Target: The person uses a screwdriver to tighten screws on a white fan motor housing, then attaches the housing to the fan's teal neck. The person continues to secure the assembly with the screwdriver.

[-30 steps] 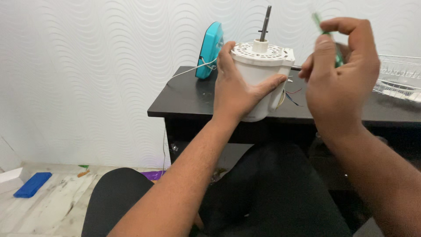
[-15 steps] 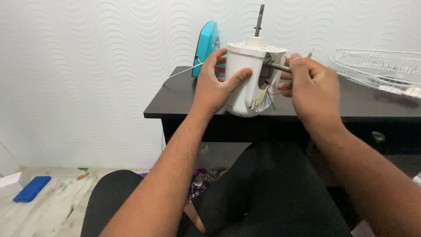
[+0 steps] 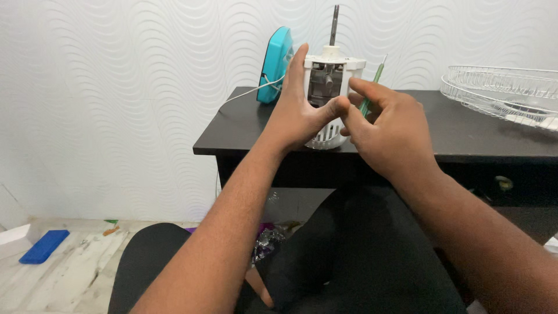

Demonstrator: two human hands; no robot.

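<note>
Spanning the width of the view, the dark table (image 3: 465,139) is the biggest thing before you and the landmark for the rest; you sit facing its front edge, with your dark-clothed legs below it. Behind the table rises a white wall with a wavy raised pattern (image 3: 116,87). On the table's right end lies a white wire fan guard (image 3: 505,93), well apart from your hands. At the table's back left corner a turquoise flat-sided object (image 3: 274,64) stands on edge against the wall, and a white cord (image 3: 250,92) runs from it over the tabletop. On the floor far to the left of the table lies a small blue block (image 3: 43,246).

Above the table's front edge, near its middle, you hold the white fan motor housing (image 3: 332,99), upright, its metal shaft (image 3: 334,24) pointing straight up. An opening in its side faces you, showing grey metal parts within, and its slotted lower end sits just above the tabletop; whether it touches the table cannot be told.

Your left hand (image 3: 302,113) is wrapped around the housing's left side, fingers up along it and thumb pressed across the front, a firm closed hold. Your right hand (image 3: 386,125) is closed about a thin green-handled screwdriver (image 3: 369,87), which sticks up just right of the housing, while its forefinger and thumb meet the housing's front beside your left thumb.
</note>
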